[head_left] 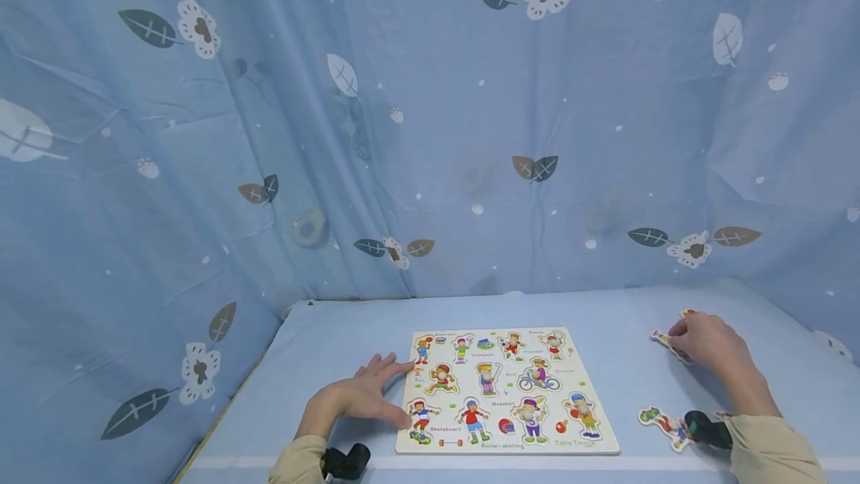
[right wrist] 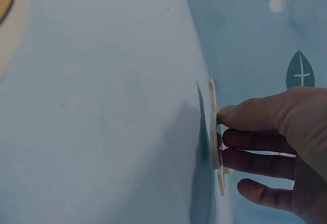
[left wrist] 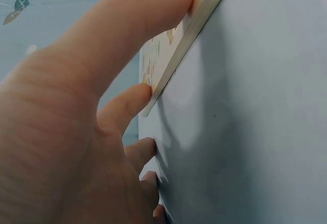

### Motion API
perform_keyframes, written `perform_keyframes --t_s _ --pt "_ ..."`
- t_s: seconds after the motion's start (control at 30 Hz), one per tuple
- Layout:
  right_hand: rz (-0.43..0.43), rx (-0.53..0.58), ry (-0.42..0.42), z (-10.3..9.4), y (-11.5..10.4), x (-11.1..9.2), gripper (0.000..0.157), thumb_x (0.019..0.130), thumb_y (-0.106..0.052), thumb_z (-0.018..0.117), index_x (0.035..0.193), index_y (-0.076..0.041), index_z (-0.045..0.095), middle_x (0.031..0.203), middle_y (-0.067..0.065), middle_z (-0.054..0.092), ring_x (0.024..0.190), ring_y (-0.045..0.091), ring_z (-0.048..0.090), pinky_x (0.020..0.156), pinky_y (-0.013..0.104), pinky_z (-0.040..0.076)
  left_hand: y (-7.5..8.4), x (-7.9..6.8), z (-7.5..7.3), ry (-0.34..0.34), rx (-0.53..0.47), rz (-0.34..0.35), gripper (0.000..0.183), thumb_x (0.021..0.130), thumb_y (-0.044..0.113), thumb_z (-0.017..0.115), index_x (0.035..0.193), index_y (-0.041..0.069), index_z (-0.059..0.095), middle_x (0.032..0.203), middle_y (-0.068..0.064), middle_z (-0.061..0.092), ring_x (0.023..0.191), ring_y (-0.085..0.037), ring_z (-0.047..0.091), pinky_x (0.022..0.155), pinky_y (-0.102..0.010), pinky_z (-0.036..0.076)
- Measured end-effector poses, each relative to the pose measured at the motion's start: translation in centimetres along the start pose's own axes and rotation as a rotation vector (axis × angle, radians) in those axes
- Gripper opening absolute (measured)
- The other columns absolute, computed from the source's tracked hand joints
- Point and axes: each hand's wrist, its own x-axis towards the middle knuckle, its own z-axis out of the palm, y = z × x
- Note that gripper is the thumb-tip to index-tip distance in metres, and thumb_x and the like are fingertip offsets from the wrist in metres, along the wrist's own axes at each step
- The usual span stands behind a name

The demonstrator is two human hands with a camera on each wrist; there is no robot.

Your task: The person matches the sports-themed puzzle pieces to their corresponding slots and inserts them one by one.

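A wooden peg puzzle board (head_left: 605, 443) with printed sports figures lies on the table. My left hand (head_left: 363, 398) is at its left edge, fingers spread; in the left wrist view the thumb (left wrist: 168, 4) and index finger touch the board's edge. Off to the right, my right hand (head_left: 719, 349) pinches a flat wooden puzzle piece (right wrist: 213, 127) between thumb and fingers. That piece stands edge-on in the right wrist view, a shadow beside it, its printed face hidden. Whether it touches the table I cannot tell.
Another figure piece (head_left: 665, 424) lies near the right wrist, partly covered by the black wrist camera (head_left: 708, 430). A red-tipped bit of a piece (head_left: 687, 313) shows behind the right hand. A blue patterned curtain (head_left: 457, 133) hangs behind the table.
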Motion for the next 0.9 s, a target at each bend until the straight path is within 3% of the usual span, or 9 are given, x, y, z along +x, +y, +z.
perform_keyframes --t_s 0.5,0.63,0.9 --pt "-0.074 -0.020 0.016 -0.2 -1.0 -0.1 0.024 0.090 -0.009 0.066 0.104 0.010 0.067 0.097 0.026 0.067 0.085 0.037 0.062 0.074 0.056 0.051 -0.7 0.6 0.1 0.000 -0.010 0.032 0.097 0.065 0.056 0.080 0.150 0.028 0.042 0.163 -0.013 0.022 0.151 -0.040 0.007 0.120 -0.063 0.011" --pt "-0.103 -0.041 0.025 -0.3 -1.5 0.0 0.024 0.090 -0.010 0.066 0.104 0.009 0.067 0.097 0.024 0.068 0.086 0.036 0.062 0.074 0.057 0.050 -1.5 1.1 0.4 0.002 -0.024 0.048 0.101 0.063 0.061 0.079 0.151 0.027 0.042 0.163 -0.013 0.021 0.151 -0.041 0.006 0.120 -0.064 0.009" --pt "-0.197 -0.065 0.053 -0.4 -2.5 0.3 0.021 0.088 -0.010 0.068 0.102 0.006 0.070 0.095 0.019 0.070 0.088 0.036 0.064 0.077 0.056 0.052 -1.3 1.1 0.5 0.002 -0.032 0.034 0.101 0.064 0.063 0.079 0.151 0.028 0.041 0.164 -0.013 0.020 0.151 -0.041 0.005 0.120 -0.065 0.009"
